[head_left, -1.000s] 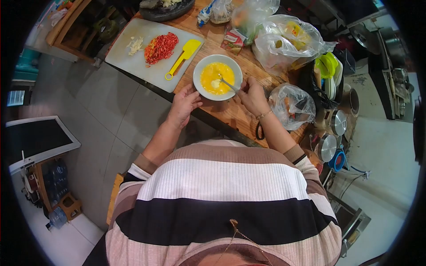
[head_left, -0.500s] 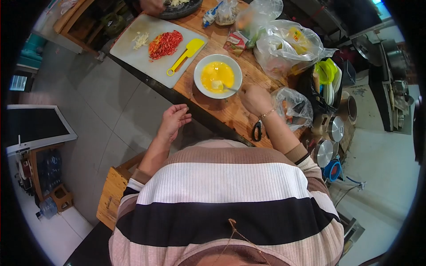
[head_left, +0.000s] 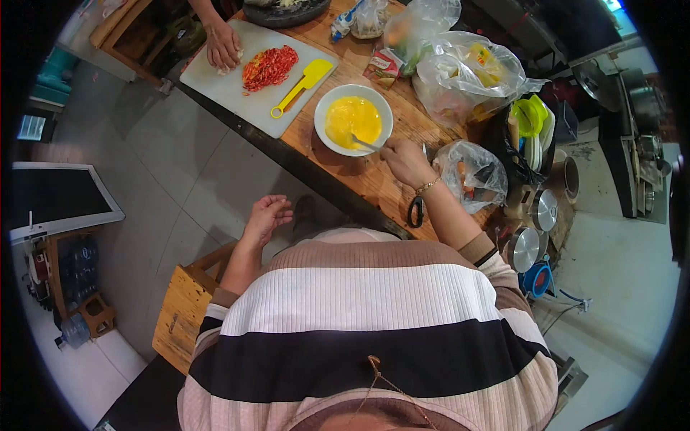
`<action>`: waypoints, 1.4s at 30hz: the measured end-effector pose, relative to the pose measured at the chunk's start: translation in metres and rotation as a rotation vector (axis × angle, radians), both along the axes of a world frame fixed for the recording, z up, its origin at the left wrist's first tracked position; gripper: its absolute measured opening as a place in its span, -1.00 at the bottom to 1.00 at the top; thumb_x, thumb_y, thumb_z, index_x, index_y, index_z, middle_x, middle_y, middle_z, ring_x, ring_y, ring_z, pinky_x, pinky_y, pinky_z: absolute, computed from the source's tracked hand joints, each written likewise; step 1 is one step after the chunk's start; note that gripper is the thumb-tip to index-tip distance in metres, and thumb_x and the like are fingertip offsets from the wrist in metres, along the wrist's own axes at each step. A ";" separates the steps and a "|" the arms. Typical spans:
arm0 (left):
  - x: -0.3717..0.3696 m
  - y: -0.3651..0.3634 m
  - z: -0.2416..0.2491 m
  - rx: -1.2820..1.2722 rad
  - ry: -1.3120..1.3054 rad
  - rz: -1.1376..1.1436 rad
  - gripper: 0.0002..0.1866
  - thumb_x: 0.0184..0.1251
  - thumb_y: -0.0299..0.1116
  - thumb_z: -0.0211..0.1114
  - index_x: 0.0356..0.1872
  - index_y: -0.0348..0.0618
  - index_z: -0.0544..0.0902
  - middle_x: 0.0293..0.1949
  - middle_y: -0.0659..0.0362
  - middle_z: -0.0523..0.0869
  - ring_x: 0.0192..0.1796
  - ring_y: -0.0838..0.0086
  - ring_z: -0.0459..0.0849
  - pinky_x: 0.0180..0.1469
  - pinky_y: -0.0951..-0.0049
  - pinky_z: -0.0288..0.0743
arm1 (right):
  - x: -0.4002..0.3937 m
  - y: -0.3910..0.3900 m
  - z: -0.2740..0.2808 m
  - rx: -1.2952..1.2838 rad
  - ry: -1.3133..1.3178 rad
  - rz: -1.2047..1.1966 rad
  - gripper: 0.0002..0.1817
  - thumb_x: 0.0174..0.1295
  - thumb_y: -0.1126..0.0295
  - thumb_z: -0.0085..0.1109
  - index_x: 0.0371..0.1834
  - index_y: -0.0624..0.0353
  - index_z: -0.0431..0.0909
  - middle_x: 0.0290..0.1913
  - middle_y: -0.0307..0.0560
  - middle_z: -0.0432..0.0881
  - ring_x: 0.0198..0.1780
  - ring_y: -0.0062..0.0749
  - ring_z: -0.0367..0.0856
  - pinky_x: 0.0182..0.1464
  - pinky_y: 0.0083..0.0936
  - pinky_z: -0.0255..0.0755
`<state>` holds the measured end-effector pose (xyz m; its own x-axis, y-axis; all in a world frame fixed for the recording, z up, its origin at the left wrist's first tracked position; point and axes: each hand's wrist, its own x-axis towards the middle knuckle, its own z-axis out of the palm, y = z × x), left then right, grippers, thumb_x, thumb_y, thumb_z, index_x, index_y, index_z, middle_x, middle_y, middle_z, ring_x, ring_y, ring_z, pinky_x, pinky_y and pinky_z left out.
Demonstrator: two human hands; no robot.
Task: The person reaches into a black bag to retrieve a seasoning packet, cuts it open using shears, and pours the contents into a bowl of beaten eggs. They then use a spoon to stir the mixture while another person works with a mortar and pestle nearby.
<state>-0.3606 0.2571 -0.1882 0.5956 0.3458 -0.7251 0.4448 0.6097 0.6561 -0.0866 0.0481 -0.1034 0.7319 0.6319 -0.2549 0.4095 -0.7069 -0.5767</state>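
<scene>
My right hand (head_left: 408,162) is closed around the handle of a metal fork (head_left: 366,144), whose head dips into yellow beaten egg (head_left: 353,117). The egg is in a white bowl (head_left: 388,108) on the wooden table. My left hand (head_left: 269,217) hangs in the air short of the table edge, holding nothing, its fingers loosely bent and apart. Left of the bowl, a yellow spatula (head_left: 302,87) and a heap of chopped red chili (head_left: 269,68) lie on a white cutting board (head_left: 253,118). Black-handled scissors (head_left: 415,213) lie below my right wrist.
Another person's hand (head_left: 224,47) rests on the board's far left, over pale chopped bits. A stone mortar (head_left: 287,13) stands behind. Plastic bags (head_left: 467,75), a red packet (head_left: 382,68) and another clear bag (head_left: 471,172) lie to the right. A wooden chair (head_left: 183,309) is at lower left.
The fork has shifted left within the egg, with my right hand following slightly. My left hand has dropped back from the table. The other person's hand has come onto the cutting board.
</scene>
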 end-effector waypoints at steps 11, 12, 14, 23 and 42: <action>-0.039 0.003 -0.005 0.298 0.091 0.065 -0.88 0.37 -0.40 0.22 -0.22 -0.23 0.55 -0.35 0.19 0.64 -0.41 0.54 0.61 -0.35 0.53 0.56 | 0.001 0.005 0.004 -0.051 -0.097 -0.100 -0.65 0.22 0.20 0.00 -0.30 0.30 0.61 -0.31 0.29 0.63 -0.18 0.14 0.61 -0.09 -0.19 0.45; -0.034 0.004 0.013 0.389 -0.045 0.093 -0.90 0.37 -0.41 0.22 -0.27 -0.22 0.56 -0.38 0.21 0.63 -0.43 0.57 0.59 -0.36 0.56 0.53 | 0.006 0.002 -0.005 -0.051 -0.040 -0.011 -0.66 0.22 0.21 0.00 -0.30 0.30 0.61 -0.31 0.29 0.63 -0.18 0.15 0.61 -0.09 -0.18 0.45; -0.017 0.002 0.070 0.638 -0.250 0.143 -0.91 0.36 -0.45 0.24 -0.34 -0.21 0.56 -0.43 0.24 0.61 -0.45 0.61 0.56 -0.37 0.62 0.46 | 0.006 0.001 -0.005 -0.014 -0.024 0.009 -0.66 0.21 0.21 0.00 -0.29 0.30 0.61 -0.30 0.30 0.63 -0.17 0.16 0.61 -0.10 -0.18 0.45; -0.015 -0.002 0.311 1.682 -1.174 0.138 -0.71 0.39 -0.24 0.10 -0.28 -0.29 0.63 -0.41 0.17 0.54 -0.44 0.47 0.46 -0.30 0.48 0.39 | -0.001 0.002 0.006 -0.031 -0.077 -0.062 -0.66 0.22 0.22 -0.03 -0.28 0.29 0.61 -0.28 0.33 0.62 -0.16 0.17 0.60 -0.06 -0.10 0.44; -0.043 0.002 0.358 1.830 -1.459 -0.103 -0.71 0.25 -0.08 -0.12 -0.56 0.07 0.42 -0.62 0.38 0.35 -0.56 0.61 0.24 -0.36 0.50 0.15 | 0.000 0.003 0.010 -0.118 -0.096 0.025 -0.65 0.24 0.18 -0.04 -0.19 0.21 0.63 -0.20 0.28 0.64 -0.10 0.17 0.61 0.00 -0.07 0.45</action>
<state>-0.4035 0.2596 0.1703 0.2922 -0.1521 0.9442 -0.6649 -0.7419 0.0863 -0.0868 0.0511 -0.0934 0.7409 0.6201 -0.2582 0.4770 -0.7563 -0.4477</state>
